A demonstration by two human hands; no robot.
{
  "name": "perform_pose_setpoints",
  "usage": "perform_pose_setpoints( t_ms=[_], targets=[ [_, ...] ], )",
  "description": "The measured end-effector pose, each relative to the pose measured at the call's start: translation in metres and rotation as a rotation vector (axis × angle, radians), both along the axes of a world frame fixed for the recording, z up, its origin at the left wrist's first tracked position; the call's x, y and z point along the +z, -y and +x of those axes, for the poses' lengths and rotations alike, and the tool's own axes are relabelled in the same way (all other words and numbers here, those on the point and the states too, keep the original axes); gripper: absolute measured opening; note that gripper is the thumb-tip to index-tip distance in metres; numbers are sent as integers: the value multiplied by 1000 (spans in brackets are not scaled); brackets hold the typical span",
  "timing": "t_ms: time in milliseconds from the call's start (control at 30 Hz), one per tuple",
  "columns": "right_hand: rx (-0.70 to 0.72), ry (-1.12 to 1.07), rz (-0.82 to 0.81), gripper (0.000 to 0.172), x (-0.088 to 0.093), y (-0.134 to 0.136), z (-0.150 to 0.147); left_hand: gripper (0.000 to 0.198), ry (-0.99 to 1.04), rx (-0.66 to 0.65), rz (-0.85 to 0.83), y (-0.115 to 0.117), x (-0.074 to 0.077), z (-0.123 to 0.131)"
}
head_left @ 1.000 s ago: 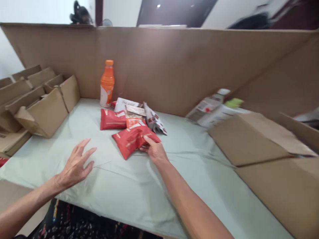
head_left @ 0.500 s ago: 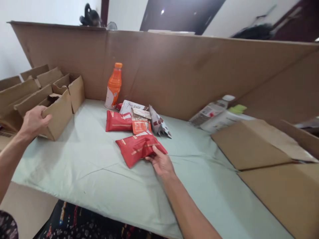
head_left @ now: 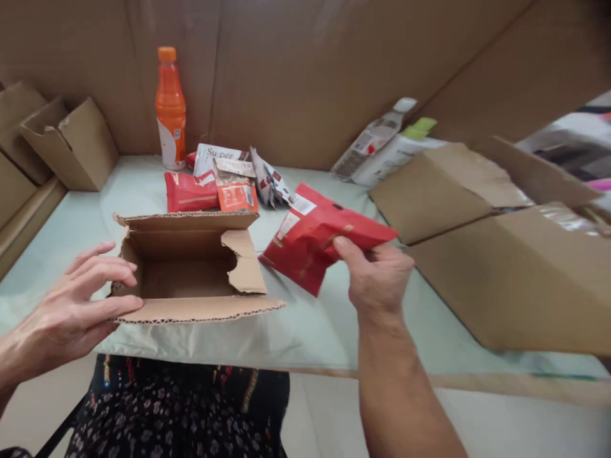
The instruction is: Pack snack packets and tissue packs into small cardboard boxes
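Note:
An open cardboard box with raised flaps stands near the front of the green-covered table, and nothing shows inside it. My left hand grips its left end, thumb on the front flap and fingers at the left edge. To the right of the box, my right hand pinches a red packet, raised and tilted. Behind the box lie a second red packet, an orange and clear pouch, a white packet and a silvery packet.
An orange bottle stands by the cardboard back wall. Small boxes are at the left. A clear bottle and a white bottle with a green cap lean at the back right, beside large cardboard boxes.
My left hand has brought one box from the left group to the front centre. My right hand has lifted the red packet and moved it right. The view has tilted down.

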State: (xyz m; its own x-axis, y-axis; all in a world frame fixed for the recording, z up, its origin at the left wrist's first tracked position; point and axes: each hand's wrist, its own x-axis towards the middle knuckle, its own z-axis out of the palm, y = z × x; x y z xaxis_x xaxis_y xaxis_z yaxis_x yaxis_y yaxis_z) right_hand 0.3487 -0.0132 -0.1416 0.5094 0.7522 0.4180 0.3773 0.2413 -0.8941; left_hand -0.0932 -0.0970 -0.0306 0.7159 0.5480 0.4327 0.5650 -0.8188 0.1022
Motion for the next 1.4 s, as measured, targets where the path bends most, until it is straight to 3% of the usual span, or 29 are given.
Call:
perform_pose_setpoints(
  t_ms=[100,233,400,467,567,700,833,967,1067,1133,1267,1400],
  targets=[
    [132,120,-103,33,-4,12,-7,35,-46,62,57,4,-4,-1],
    [242,119,-127,44,-15,12,-18,31,-94,174,149,10,-10,-3],
    [131,99,-100,32,-13,8,-14,30,42,245,195,15,-22,3],
    [31,53,-12,28,-2,7,-9,28,85,250,194,15,-26,7],
    [-61,-90,288,35,32,11,-12,26,133,263,189,15,-31,12],
    [85,-147,499,30,84,23,-54,25,189,286,186,14,-36,15],
    [253,-233,470,16,97,26,-113,33,230,325,166,16,-44,15],
    [612,115,166,8,96,21,-139,29,285,422,193,22,-51,18],
    [822,416,43,8,115,20,-136,21,328,486,168,25,-54,20],
    [891,572,40,6,136,21,-133,20,332,465,151,23,-55,20],
    [964,982,51,22,175,22,-142,26,318,379,169,17,-56,19],
    [999,1470,-158,27,188,18,-168,28,313,365,145,14,-57,22]
  ],
)
